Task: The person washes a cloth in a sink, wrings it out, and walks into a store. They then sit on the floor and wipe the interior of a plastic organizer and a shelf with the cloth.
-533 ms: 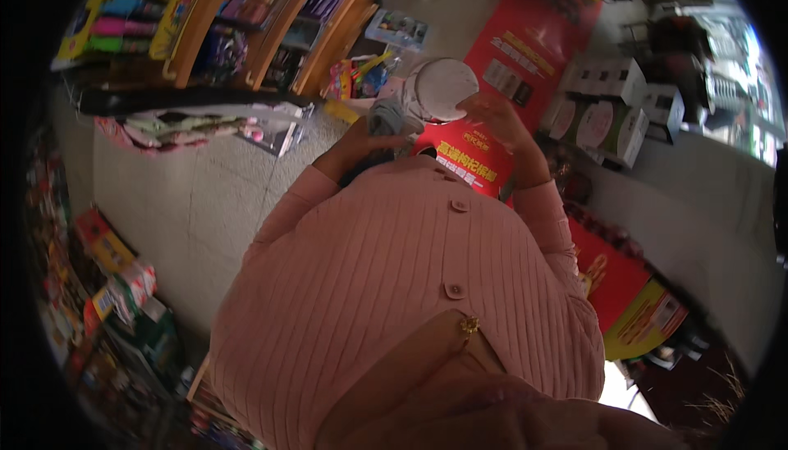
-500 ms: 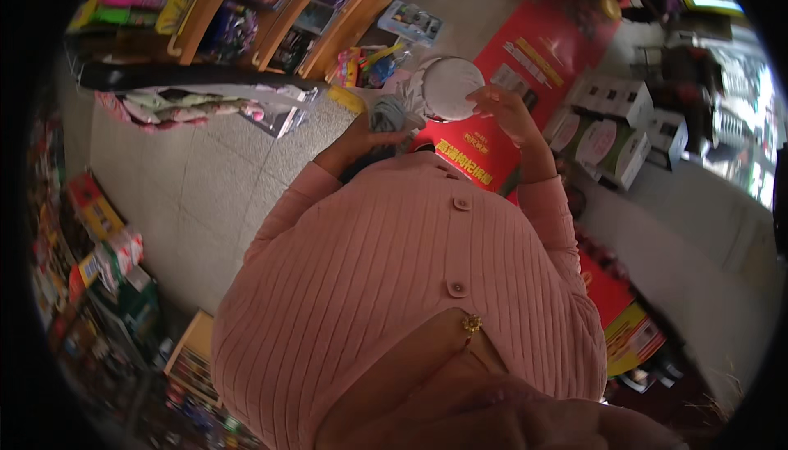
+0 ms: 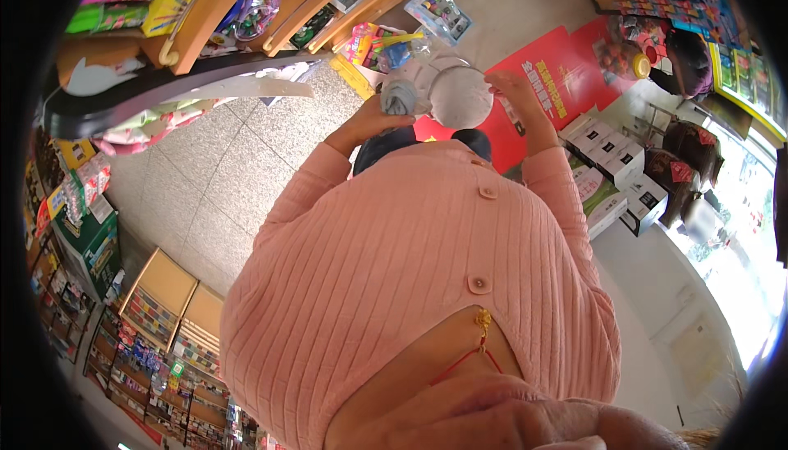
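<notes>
Your left hand (image 3: 369,121) clasps a soft-looking bundle (image 3: 398,97). Your right hand (image 3: 513,93), grip unclear, touches the white disc (image 3: 461,98); favour its rim.

The grey cloth (image 3: 399,98) hides part of the left grip (image 3: 371,119); the pink top (image 3: 394,245) covers most of the dark trousers (image 3: 379,151); lower-left shelf goods (image 3: 148,360) are too small to tell.

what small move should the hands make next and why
Probably ease the left hand rightward, bringing its grey bundle over the round whitish top. The bundle sits just left of that top, while the right hand's fingertips are at its right edge, perhaps well placed to steady it; whether they press on it is unclear.
</notes>
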Demonstrator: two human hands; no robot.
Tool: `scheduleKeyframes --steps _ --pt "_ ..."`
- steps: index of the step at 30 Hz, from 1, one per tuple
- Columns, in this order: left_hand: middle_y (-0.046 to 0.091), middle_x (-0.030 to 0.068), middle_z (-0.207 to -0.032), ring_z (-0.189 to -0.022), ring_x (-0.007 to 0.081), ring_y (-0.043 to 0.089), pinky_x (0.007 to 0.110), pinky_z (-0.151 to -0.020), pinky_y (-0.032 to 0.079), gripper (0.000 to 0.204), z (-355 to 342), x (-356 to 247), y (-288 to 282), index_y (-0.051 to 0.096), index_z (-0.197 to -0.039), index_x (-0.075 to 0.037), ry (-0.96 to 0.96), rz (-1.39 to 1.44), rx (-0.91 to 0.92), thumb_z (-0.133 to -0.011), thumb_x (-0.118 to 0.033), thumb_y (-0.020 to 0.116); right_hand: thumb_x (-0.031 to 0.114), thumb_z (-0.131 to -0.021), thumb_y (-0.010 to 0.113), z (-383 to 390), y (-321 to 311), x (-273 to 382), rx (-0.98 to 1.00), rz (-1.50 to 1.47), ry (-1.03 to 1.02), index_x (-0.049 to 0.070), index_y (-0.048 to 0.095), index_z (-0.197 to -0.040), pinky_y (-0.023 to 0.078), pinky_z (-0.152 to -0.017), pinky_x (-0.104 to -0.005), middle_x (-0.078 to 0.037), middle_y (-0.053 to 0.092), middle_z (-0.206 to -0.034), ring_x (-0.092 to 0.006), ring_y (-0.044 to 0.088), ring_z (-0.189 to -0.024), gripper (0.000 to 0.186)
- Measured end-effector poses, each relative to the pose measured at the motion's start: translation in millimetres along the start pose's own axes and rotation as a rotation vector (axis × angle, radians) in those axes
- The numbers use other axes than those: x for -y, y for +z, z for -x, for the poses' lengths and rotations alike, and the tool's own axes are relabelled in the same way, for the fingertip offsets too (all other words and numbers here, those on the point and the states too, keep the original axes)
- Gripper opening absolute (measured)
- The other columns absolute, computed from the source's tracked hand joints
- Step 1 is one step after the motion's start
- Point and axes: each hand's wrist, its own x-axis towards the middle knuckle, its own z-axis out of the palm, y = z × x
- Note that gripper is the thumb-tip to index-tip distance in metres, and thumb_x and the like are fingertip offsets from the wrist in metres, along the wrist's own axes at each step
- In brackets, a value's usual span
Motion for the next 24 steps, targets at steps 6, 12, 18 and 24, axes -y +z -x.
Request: scheduleKeyframes --steps 6,12,18,24 --pt "0.065 0.0066 -0.103 -0.095 0.0152 0.059 0.03 -0.086 0.047 0.056 -34.7 -1.6 -2.1 0.06 -0.113 0.0 0.04 0.122 -0.049 -0.069 -0.026 0.081 0.022 -0.079 0.066 -78.5 -22.7 -60.9 -0.041 0.005 0.228 0.005 0.067 -0.084 0.048 -0.057 -0.028 -0.005 0.063 -0.073 -0.0125 0.058 -0.064 0.017" --pt "0.065 0.0049 -0.1 -0.093 0.0128 0.057 0.03 -0.084 0.047 0.05 -94.7 17.8 9.0 0.061 -0.113 -0.002 0.022 0.212 -0.14 -0.071 -0.02 0.081 0.023 -0.081 0.068 -197.7 -44.7 -148.1 0.157 0.337 0.38 0.005 0.066 -0.087 0.045 -0.052 -0.0277 -0.002 0.059 -0.071 -0.0105 0.054 -0.06 0.02" --pt "0.064 0.0027 -0.096 -0.088 0.0099 0.056 0.028 -0.079 0.047 0.048 -199.0 77.9 42.7 0.06 -0.11 -0.001 0.062 0.238 -0.364 -0.072 -0.019 0.081 0.029 -0.079 0.069 -351.0 -50.2 -251.3 0.379 0.833 -0.161 0.0 0.066 -0.103 0.051 -0.071 -0.0342 -0.015 0.068 -0.087 -0.0238 0.065 -0.081 0.038" --pt "0.058 -0.0012 -0.096 -0.088 0.0096 0.054 0.026 -0.078 0.045 0.05 -331.2 135.3 63.6 0.056 -0.112 -0.004 0.066 0.479 -0.441 -0.07 -0.011 0.082 0.047 -0.073 0.071 -417.5 -30.9 -288.7 0.563 0.864 -0.033 0.001 0.057 -0.121 0.047 -0.091 -0.0369 -0.021 0.059 -0.118 -0.0334 0.058 -0.109 0.068"
